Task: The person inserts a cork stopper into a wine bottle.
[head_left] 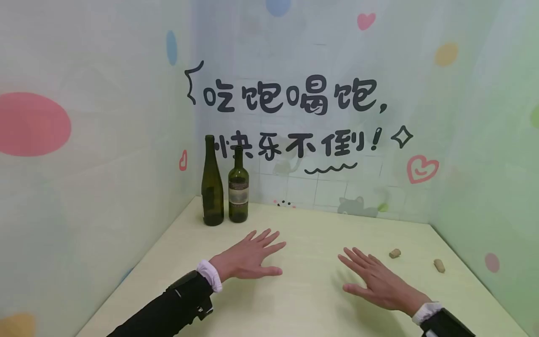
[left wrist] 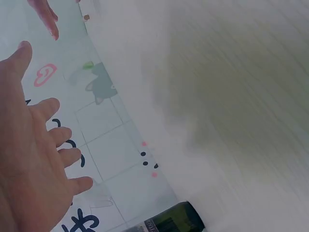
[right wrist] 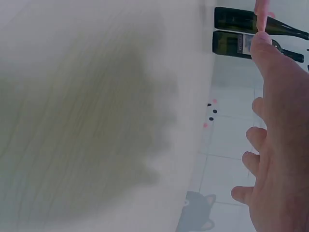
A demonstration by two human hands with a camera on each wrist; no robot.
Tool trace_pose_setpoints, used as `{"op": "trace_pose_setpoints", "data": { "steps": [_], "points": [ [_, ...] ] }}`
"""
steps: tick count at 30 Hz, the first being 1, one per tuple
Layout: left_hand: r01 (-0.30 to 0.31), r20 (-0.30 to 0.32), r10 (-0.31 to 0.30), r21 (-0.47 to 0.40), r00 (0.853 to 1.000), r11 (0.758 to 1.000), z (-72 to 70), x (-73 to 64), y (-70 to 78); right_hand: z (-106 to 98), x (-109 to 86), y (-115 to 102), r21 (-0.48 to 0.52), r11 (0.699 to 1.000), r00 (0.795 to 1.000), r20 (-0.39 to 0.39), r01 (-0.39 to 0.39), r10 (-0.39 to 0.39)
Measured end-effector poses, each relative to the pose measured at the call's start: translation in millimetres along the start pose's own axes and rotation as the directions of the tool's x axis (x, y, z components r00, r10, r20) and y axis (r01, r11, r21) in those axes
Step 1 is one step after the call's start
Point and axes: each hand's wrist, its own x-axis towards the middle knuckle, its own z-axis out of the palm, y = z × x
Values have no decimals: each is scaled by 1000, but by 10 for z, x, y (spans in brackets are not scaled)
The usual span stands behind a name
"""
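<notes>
Two green glass wine bottles stand upright at the table's back left: a taller one and, right of it, a shorter labelled one. My left hand hovers over the table in front of them, palm down with fingers spread, holding nothing. Over the right half, my right hand is likewise spread and holds nothing. Beyond its fingers lies one cork; a second cork is farther right. In the right wrist view the thumb of my right hand overlaps the shorter bottle.
The pale wooden table is enclosed by printed cloth walls on the left, back and right. Dark Chinese lettering, hearts and coloured dots decorate the back wall. Both hands cast soft shadows on the tabletop.
</notes>
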Motion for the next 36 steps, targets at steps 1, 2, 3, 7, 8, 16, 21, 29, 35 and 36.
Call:
{"op": "trace_pose_setpoints", "data": {
  "steps": [1, 2, 3, 7, 8, 16, 21, 29, 35, 36],
  "points": [
    [6, 0, -6, 1, 1000, 1000, 7, 4, -11, 10, -6, 19, 4, 1000, 1000, -1, -7, 7],
    [13, 1, -13, 3, 1000, 1000, 15, 9, -20, 19, -12, 39, 4, 1000, 1000, -5, -14, 14],
    [19, 1, -19, 2, 1000, 1000, 21, 15, -29, 29, -17, 65, 4, 1000, 1000, -11, -22, 22],
    [48, 2, -48, -2, 999, 999, 37, 26, -68, 49, -24, 189, 9, 998, 997, -38, -63, 63],
    [54, 0, -54, -2, 999, 999, 43, 29, -79, 51, -28, 221, 12, 997, 996, -43, -75, 75],
    [90, -15, -90, -21, 996, 996, 101, 54, -167, 49, -63, 522, -6, 985, 985, -36, -171, 171],
    [114, -20, -115, -27, 993, 993, 158, 116, -207, 20, -108, 717, -23, 970, 970, -50, -241, 239],
    [178, -108, -180, -26, 978, 984, 218, 232, -358, 26, -82, 1051, -1, 942, 941, -31, -336, 336],
    [228, -176, -242, -96, 954, 969, 208, 336, -495, 61, -32, 1158, -24, 930, 930, -47, -366, 365],
    [236, -190, -253, -111, 949, 965, 207, 345, -520, 69, -15, 1173, -37, 929, 929, -56, -368, 366]
  ]
}}
